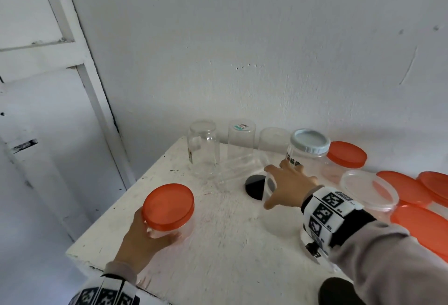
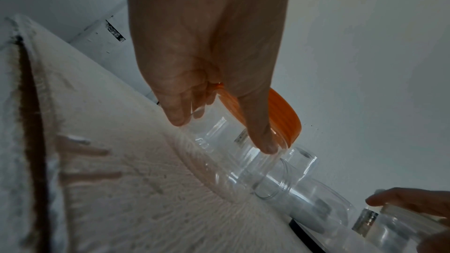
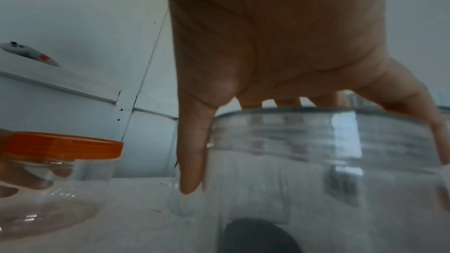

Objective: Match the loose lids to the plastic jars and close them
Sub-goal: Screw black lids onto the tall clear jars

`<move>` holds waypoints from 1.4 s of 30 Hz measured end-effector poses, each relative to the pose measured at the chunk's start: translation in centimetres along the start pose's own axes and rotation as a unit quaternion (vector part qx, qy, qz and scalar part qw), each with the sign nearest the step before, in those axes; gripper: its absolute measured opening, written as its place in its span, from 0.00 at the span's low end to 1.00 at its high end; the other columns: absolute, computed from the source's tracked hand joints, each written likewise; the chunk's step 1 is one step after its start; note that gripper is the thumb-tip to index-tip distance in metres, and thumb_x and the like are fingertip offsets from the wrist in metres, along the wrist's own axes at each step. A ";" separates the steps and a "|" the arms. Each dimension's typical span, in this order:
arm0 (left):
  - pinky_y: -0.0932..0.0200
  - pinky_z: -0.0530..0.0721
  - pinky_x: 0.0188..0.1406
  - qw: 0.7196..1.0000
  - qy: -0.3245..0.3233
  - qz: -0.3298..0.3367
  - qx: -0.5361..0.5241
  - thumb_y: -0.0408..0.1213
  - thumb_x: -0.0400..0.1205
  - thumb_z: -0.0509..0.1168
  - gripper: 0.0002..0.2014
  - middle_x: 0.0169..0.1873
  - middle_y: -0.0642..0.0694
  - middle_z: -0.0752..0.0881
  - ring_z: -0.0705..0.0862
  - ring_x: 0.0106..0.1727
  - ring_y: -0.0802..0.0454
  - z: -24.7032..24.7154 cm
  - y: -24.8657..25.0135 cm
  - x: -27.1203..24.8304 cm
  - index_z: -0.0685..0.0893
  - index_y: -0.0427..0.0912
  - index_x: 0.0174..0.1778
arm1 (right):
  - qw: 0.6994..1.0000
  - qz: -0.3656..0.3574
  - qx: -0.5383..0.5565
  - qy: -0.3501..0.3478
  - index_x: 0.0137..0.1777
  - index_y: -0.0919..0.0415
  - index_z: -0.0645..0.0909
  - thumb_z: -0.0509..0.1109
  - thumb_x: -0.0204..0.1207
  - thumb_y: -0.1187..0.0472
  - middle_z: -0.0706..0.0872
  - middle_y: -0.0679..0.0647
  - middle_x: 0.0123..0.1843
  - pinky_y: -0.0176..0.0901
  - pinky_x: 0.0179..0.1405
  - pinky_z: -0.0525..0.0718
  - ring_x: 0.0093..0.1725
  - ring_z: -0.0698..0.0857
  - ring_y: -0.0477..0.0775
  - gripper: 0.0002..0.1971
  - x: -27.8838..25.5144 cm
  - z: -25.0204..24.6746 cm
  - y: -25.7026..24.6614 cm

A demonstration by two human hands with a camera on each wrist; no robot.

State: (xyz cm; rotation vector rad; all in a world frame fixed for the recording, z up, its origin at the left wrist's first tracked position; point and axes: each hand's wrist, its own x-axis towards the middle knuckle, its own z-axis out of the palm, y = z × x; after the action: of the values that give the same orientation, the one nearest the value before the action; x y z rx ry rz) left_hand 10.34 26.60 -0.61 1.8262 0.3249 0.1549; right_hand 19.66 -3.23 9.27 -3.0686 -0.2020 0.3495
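Note:
My left hand (image 1: 155,229) grips a clear jar with an orange lid (image 1: 168,205) screwed on, near the table's front left corner. In the left wrist view the thumb and fingers (image 2: 264,139) wrap its clear wall under the orange lid (image 2: 282,114). My right hand (image 1: 283,183) reaches down over an open clear jar (image 1: 281,220) at mid-table; thumb and fingers (image 3: 192,161) straddle its threaded rim (image 3: 316,141). A black lid (image 1: 253,187) lies flat on the table just left of that jar.
Upturned clear jars (image 1: 202,149) stand along the back wall and one lies on its side (image 1: 240,169). A jar with a pale blue lid (image 1: 310,144) and one with an orange lid (image 1: 346,154) stand behind my right hand. Loose orange lids (image 1: 421,224) and a clear lid (image 1: 368,188) lie at right.

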 end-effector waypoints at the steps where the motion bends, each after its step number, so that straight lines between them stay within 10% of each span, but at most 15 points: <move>1: 0.40 0.72 0.72 1.000 0.000 -0.002 0.001 0.32 0.61 0.83 0.52 0.72 0.42 0.72 0.73 0.71 0.39 0.0 0.0 0.0 0.61 0.43 0.78 | 1.000 0.007 -0.001 0.010 0.79 0.40 0.58 0.77 0.62 0.40 0.63 0.50 0.74 0.65 0.62 0.74 0.73 0.64 0.63 0.46 0.0 0.0 0.3; 15: 0.40 0.74 0.70 1.000 0.005 -0.014 0.017 0.37 0.57 0.84 0.54 0.71 0.43 0.72 0.74 0.69 0.40 -0.1 -0.2 0.1 0.61 0.44 0.78 | 0.994 0.089 -0.057 0.035 0.76 0.48 0.63 0.76 0.69 0.49 0.61 0.54 0.73 0.75 0.65 0.71 0.73 0.62 0.66 0.36 0.1 -1.1 1.4; 24: 0.41 0.74 0.71 0.999 0.011 -0.017 0.037 0.32 0.62 0.82 0.51 0.69 0.46 0.72 0.73 0.71 0.41 0.1 -0.2 0.1 0.60 0.44 0.78 | 0.983 -0.116 -0.021 0.144 0.78 0.57 0.61 0.71 0.74 0.55 0.63 0.56 0.78 0.54 0.77 0.61 0.78 0.59 0.61 0.34 4.9 0.3 -4.2; 31: 0.48 0.76 0.64 0.999 0.009 -0.024 0.029 0.29 0.62 0.82 0.49 0.63 0.50 0.71 0.74 0.64 0.47 0.1 0.1 -0.1 0.61 0.46 0.76 | 0.987 -0.129 -0.070 0.059 0.84 0.58 0.43 0.71 0.77 0.64 0.49 0.54 0.85 0.66 0.81 0.47 0.85 0.41 0.62 0.45 7.5 2.5 -6.4; 42: 0.44 0.73 0.70 0.997 0.031 -0.040 0.057 0.31 0.63 0.82 0.51 0.70 0.45 0.69 0.71 0.71 0.42 0.8 1.4 -0.5 0.58 0.43 0.78 | 0.973 -0.113 -0.167 0.109 0.79 0.63 0.57 0.65 0.80 0.64 0.60 0.62 0.79 0.67 0.75 0.62 0.79 0.59 0.63 0.31 7.6 3.0 -6.3</move>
State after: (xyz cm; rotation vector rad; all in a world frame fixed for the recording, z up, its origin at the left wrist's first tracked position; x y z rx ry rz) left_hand 10.24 25.36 0.54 1.9197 0.4576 0.1404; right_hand 25.54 4.10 5.03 -3.3234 -0.6553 -0.0389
